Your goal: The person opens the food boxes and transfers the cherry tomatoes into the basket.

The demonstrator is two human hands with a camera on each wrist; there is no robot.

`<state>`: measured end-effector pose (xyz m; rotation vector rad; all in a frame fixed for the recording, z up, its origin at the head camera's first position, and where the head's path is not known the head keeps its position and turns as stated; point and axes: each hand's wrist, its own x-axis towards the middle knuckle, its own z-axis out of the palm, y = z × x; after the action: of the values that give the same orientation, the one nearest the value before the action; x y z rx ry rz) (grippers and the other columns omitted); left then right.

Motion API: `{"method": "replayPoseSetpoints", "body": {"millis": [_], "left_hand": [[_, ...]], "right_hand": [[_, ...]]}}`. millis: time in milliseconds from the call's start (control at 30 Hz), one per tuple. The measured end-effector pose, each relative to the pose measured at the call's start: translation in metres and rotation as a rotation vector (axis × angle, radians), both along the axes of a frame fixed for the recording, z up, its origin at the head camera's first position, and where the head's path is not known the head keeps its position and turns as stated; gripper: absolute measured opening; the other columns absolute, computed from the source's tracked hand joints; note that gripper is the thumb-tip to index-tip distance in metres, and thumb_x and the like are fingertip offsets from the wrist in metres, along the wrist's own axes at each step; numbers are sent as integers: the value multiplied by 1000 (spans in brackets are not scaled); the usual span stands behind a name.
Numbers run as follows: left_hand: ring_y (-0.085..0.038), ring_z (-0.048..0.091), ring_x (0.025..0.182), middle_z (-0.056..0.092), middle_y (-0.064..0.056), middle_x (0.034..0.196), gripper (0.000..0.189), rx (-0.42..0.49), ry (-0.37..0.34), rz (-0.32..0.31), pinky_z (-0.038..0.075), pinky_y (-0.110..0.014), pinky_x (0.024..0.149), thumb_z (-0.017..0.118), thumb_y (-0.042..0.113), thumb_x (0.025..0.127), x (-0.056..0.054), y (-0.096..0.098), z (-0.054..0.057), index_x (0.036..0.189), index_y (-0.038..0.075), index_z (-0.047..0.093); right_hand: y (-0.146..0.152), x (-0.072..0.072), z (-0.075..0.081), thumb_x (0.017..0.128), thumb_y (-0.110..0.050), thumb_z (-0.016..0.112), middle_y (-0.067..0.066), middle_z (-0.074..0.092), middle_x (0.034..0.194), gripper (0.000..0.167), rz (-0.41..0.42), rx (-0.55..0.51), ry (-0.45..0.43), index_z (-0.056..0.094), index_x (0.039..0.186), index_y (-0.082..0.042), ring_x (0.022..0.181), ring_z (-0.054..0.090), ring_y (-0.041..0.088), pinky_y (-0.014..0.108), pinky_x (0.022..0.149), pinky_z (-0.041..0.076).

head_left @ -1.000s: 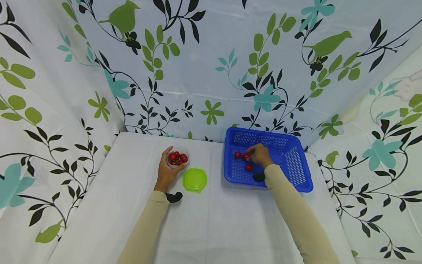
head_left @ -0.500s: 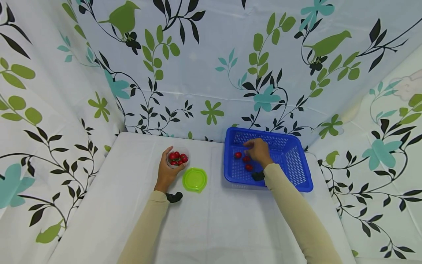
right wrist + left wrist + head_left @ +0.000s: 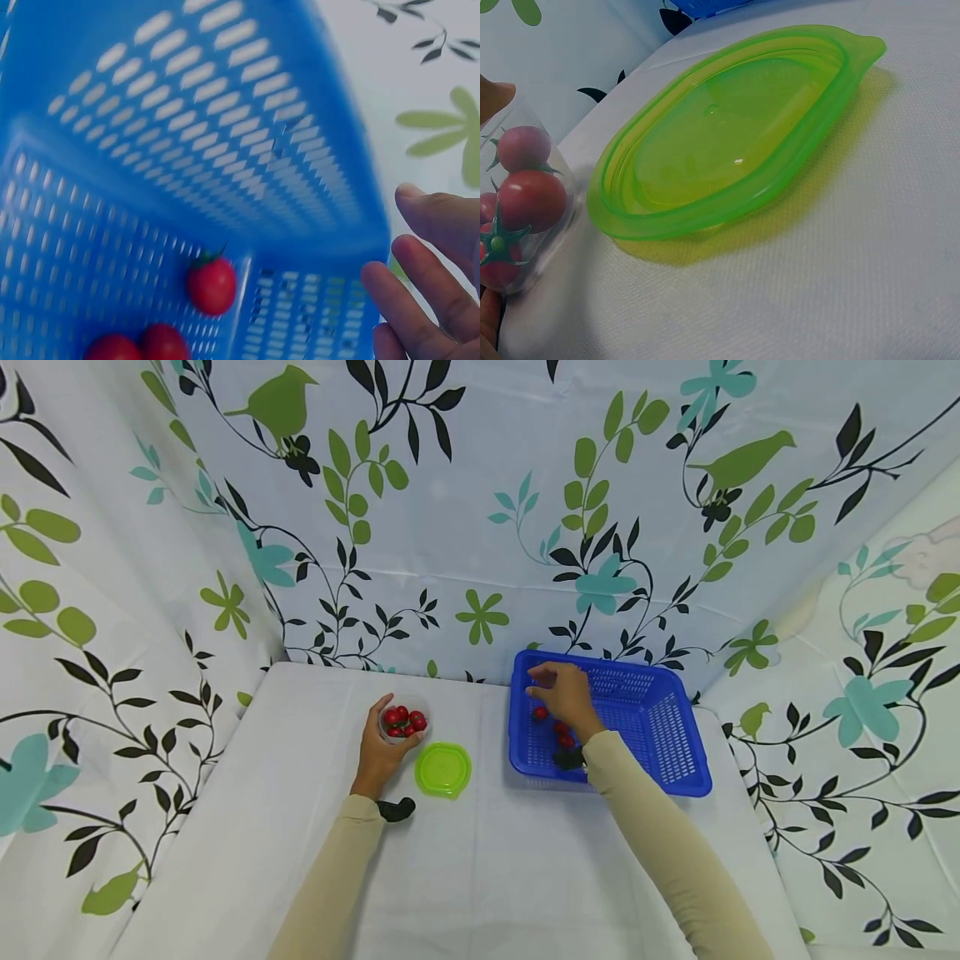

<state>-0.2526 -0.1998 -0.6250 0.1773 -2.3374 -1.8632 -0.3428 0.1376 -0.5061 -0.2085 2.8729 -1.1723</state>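
Note:
My left hand [image 3: 377, 757] grips a small clear container [image 3: 425, 703] of cherry tomatoes [image 3: 401, 716], fingers on its far side and thumb on its near side. Green stems show on the tomatoes in the left wrist view. Over the left part of a blue basket [image 3: 693, 752] hovers my right hand [image 3: 567, 695], its fingers loosely bent with nothing between them. Beneath it, three cherry tomatoes lie in the basket, one with a stem [image 3: 211, 286] apart from the other two [image 3: 165, 343]. Close to the container, a green lid [image 3: 443, 769] lies on the table.
A white cloth covers the table [image 3: 465, 877]. Patterned curtains [image 3: 450, 527] stand behind it and at both sides, with the basket close to the back curtain. Black straps [image 3: 397, 809] are at the wrists.
My right hand has let go of a cherry tomato in the basket, risen and moved left towards the basket's left rim. The left hand, container and lid have stayed in place.

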Motion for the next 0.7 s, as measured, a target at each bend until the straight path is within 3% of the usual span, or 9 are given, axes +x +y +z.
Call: {"method": "replayPoseSetpoints", "body": {"millis": [700], "left_hand": [[-33, 29, 161, 37, -16, 170, 94, 1, 0, -4, 23, -60, 133, 87, 19, 89, 0, -1, -1, 166, 24, 32]], "right_hand": [[-60, 17, 12, 93, -23, 84, 9, 77, 128, 35, 78, -71, 33, 76, 126, -14, 124, 72, 30, 49, 106, 59]]}}
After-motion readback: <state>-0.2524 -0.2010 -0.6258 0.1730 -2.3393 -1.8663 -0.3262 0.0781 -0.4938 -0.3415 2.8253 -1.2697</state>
